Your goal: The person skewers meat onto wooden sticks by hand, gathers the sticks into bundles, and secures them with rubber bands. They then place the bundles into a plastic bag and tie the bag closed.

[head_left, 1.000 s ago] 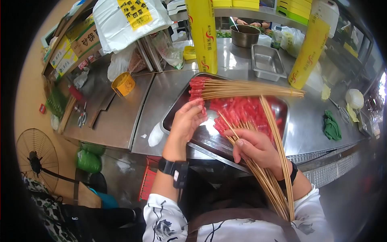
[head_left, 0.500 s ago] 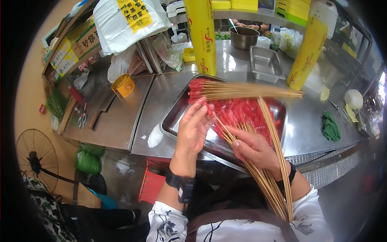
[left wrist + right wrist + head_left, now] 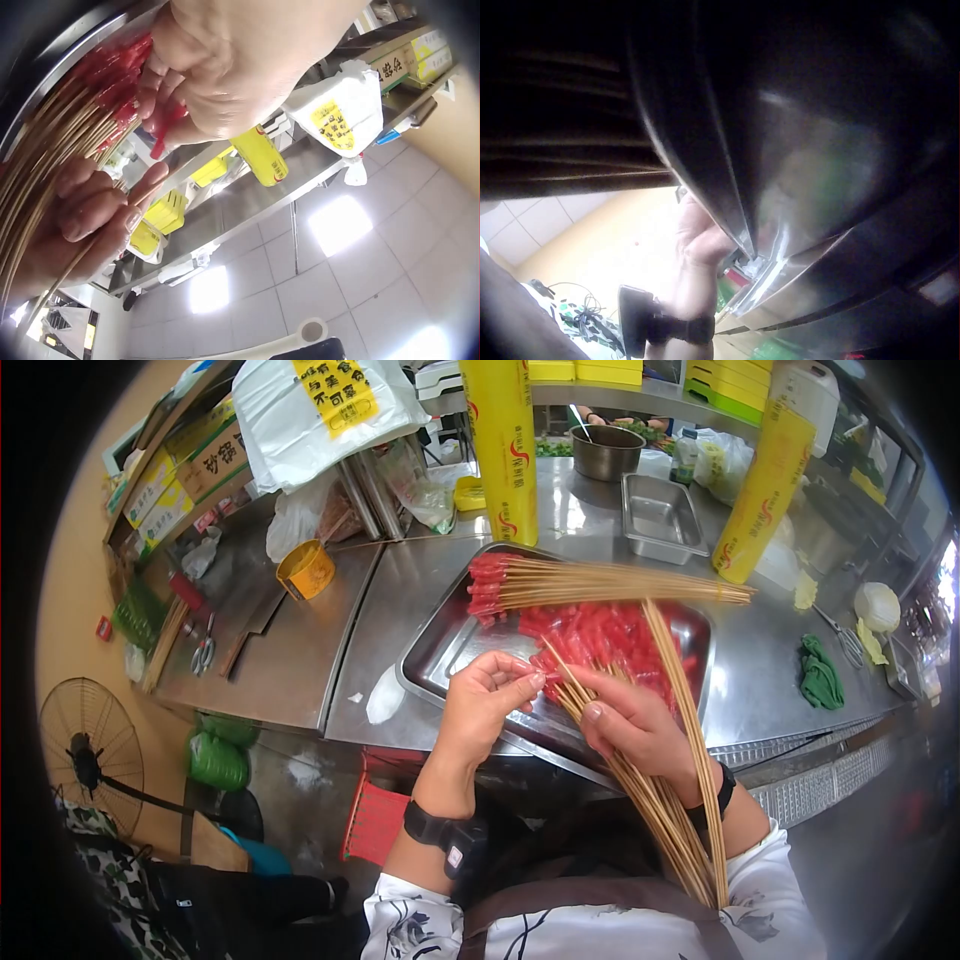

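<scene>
My left hand (image 3: 480, 700) pinches a small glossy red piece of meat (image 3: 172, 127) between thumb and fingers, right by the fingertips of my right hand (image 3: 640, 730). That right hand grips a thin bamboo skewer (image 3: 82, 259), its tip pointing at the red piece in the left wrist view. Under the right hand lie many more skewers (image 3: 665, 815), running from the tray back to my apron. A steel tray (image 3: 440, 650) bears a heap of red meat (image 3: 600, 630). Along its far side lies a bundle of loaded skewers (image 3: 620, 577), red ends to the left.
Two tall yellow film rolls (image 3: 510, 470) stand behind the tray. Farther back are a steel pan (image 3: 660, 540) and a pot (image 3: 607, 458). A green cloth (image 3: 822, 675) lies at right; a yellow tape roll (image 3: 305, 570) sits at left. Another person's hands show beyond the shelf.
My left hand has come from the bundle's red ends down and right to the right hand's fingertips. The right hand stays nearly in place over the skewers.
</scene>
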`<action>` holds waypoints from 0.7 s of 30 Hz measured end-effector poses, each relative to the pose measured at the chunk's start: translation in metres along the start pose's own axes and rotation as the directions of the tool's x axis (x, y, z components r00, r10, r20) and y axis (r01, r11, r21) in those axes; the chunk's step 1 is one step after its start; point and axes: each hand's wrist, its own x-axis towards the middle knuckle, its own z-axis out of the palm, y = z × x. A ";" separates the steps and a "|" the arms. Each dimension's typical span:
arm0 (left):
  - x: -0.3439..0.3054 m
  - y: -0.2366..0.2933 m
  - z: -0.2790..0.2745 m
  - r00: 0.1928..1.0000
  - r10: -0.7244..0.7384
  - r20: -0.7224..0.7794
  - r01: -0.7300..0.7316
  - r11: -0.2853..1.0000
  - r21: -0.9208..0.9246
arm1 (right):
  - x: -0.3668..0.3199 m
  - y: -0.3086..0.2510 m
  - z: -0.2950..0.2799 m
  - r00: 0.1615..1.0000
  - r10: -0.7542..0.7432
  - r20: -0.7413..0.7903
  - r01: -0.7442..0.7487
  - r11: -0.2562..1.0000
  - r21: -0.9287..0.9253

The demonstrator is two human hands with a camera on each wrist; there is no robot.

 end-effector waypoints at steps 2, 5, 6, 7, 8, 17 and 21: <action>-0.004 0.004 0.000 0.996 -0.025 0.089 0.025 1.000 0.003 | 0.000 -0.001 0.001 1.000 -0.008 -0.004 0.008 1.000 0.026; -0.008 0.007 0.000 0.958 -0.126 0.259 0.128 0.992 0.009 | 0.000 0.000 0.000 1.000 -0.005 -0.007 0.005 1.000 0.003; -0.009 0.007 0.000 0.932 -0.167 0.321 0.171 0.985 0.016 | 0.000 -0.002 -0.001 1.000 0.006 -0.006 -0.006 1.000 0.006; -0.010 0.009 0.002 0.935 -0.160 0.317 0.167 0.986 0.008 | 0.000 -0.005 0.000 1.000 0.017 -0.006 -0.017 1.000 0.010; -0.011 0.012 0.003 0.937 -0.156 0.314 0.164 0.986 -0.001 | 0.000 -0.006 0.000 1.000 0.028 -0.006 -0.028 1.000 0.015; 0.013 -0.001 -0.016 1.000 -0.019 0.013 0.023 0.799 -0.601 | 0.001 -0.002 0.000 1.000 0.016 -0.002 -0.016 1.000 -0.022; 0.019 -0.005 -0.006 0.999 0.047 0.006 -0.031 0.740 -0.672 | 0.001 -0.002 0.000 1.000 0.012 -0.005 -0.012 1.000 -0.022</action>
